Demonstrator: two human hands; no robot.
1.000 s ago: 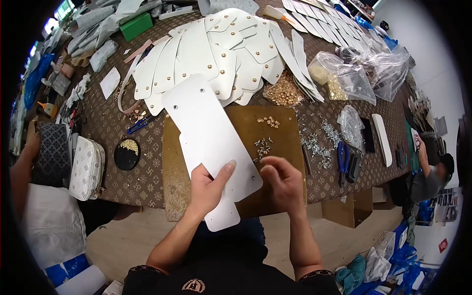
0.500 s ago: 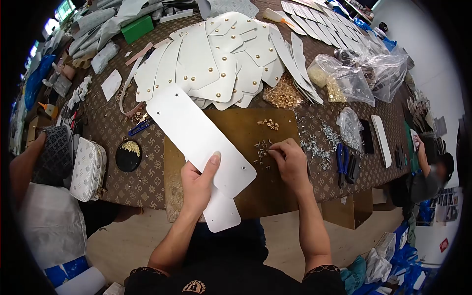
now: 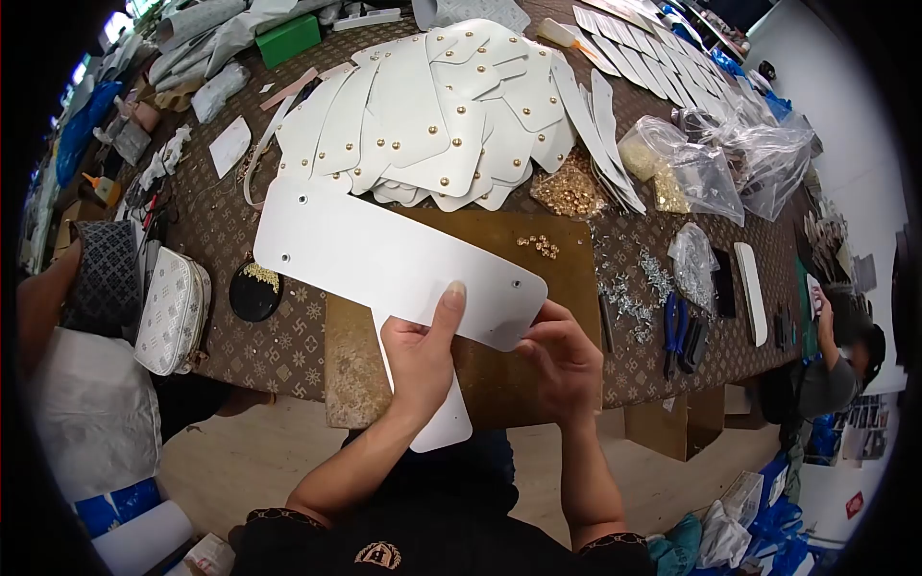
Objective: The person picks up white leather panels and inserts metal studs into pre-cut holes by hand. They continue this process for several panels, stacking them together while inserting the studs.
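My left hand (image 3: pixel 423 355) grips a long white panel (image 3: pixel 384 250) with its thumb on top, and a second white piece (image 3: pixel 447 422) hangs beneath it. Small metal fittings sit in holes near the panel's ends. My right hand (image 3: pixel 562 360) is at the panel's lower right corner, fingers bent against its edge; whatever they pinch is too small to make out. Beneath is a brown board (image 3: pixel 360 384). Gold studs (image 3: pixel 540 247) lie on the board behind the panel. Farther back rests a pile of white pieces with gold studs (image 3: pixel 413 106).
Silver rivets (image 3: pixel 634 298), blue-handled pliers (image 3: pixel 675 331) and a clear bag (image 3: pixel 691 254) lie to the right. At left are a black round dish (image 3: pixel 255 293) and a patterned white pouch (image 3: pixel 173 312). Other people's arms (image 3: pixel 48 298) (image 3: pixel 824 322) show at both sides.
My left hand has moved right and turned the panel closer to horizontal. My right hand has come from the small rivets on the board to the panel's corner. The view has shifted slightly.
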